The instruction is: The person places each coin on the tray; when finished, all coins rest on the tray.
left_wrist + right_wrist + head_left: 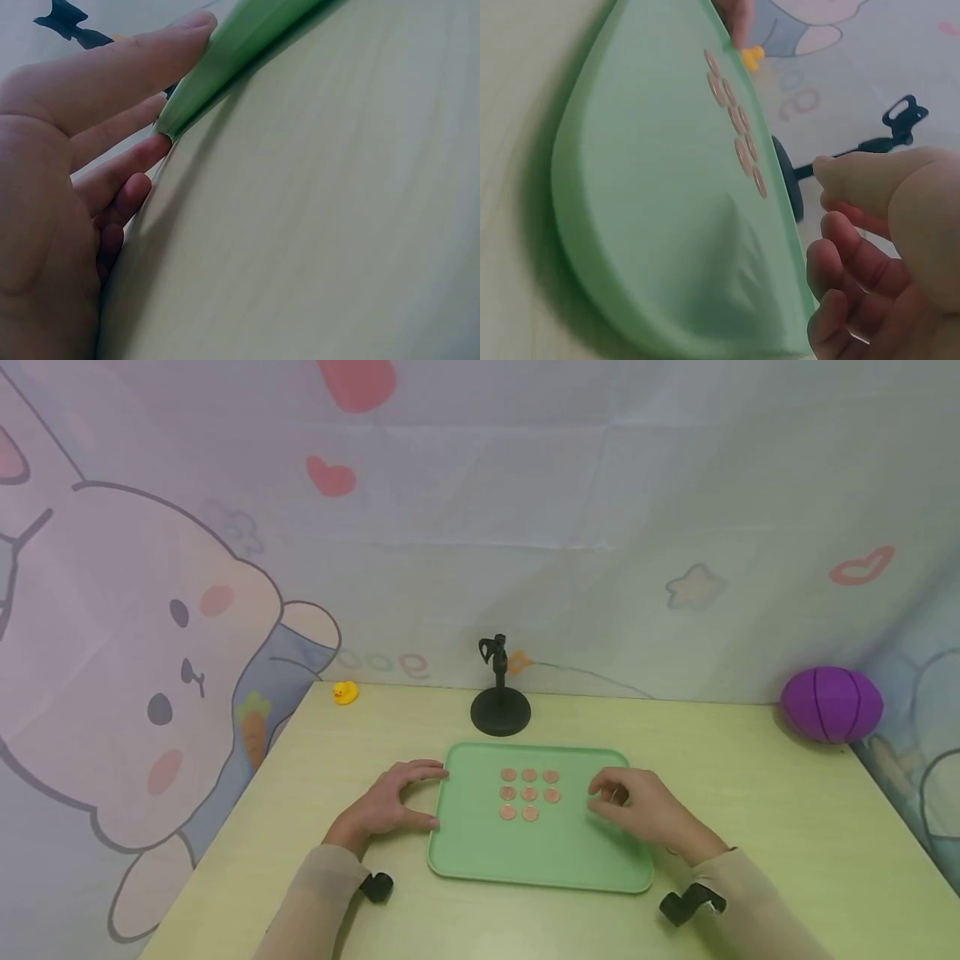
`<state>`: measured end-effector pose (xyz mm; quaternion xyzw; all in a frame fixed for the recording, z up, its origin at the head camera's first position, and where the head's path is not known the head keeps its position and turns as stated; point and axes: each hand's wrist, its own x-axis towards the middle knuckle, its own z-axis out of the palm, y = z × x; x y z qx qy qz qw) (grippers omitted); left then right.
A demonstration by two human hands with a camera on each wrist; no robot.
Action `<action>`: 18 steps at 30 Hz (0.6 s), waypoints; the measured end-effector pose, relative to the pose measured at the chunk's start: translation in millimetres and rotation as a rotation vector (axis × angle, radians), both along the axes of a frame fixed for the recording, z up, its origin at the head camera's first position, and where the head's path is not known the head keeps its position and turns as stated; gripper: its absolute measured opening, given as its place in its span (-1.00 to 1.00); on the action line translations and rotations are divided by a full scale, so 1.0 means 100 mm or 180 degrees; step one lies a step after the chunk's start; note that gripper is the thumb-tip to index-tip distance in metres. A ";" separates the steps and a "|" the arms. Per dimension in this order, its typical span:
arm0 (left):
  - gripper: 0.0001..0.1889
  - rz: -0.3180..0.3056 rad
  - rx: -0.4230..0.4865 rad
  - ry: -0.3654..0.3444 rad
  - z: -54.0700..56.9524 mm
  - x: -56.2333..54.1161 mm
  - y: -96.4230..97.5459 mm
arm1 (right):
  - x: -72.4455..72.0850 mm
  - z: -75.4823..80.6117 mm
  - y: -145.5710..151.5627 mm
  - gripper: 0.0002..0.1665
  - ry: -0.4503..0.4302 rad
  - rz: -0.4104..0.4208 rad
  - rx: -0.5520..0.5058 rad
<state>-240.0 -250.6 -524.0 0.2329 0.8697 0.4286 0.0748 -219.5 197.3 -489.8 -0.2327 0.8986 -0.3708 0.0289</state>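
Note:
A light green tray (480, 856) lies on the table, bearing several copper-coloured coins (528, 793). They form two rows of three and a nearer row of two at the left. My left hand (386, 802) is at the tray's left side, thumb and fingers spread apart. In the left wrist view its thumb (180, 37) and a fingertip lie right at the green rim (217, 67). Over the tray's right part hovers my right hand (637, 802), fingers loosely bent, a gap showing between thumb and forefinger. Nothing shows between its fingers in the right wrist view (877, 247).
Behind the tray stands a black stand (501, 710) with a round base and a clip on top. A yellow rubber duck (345, 693) sits at the back left, a purple ball (831, 704) at the back right. A printed cloth (480, 527) hangs behind the table.

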 end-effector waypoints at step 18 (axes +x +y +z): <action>-0.23 -0.0057 0.0023 0.0063 0.01 0.00 0.01 | 0.06 -0.01 0.69 -0.92 -0.0109 -0.0289 0.0251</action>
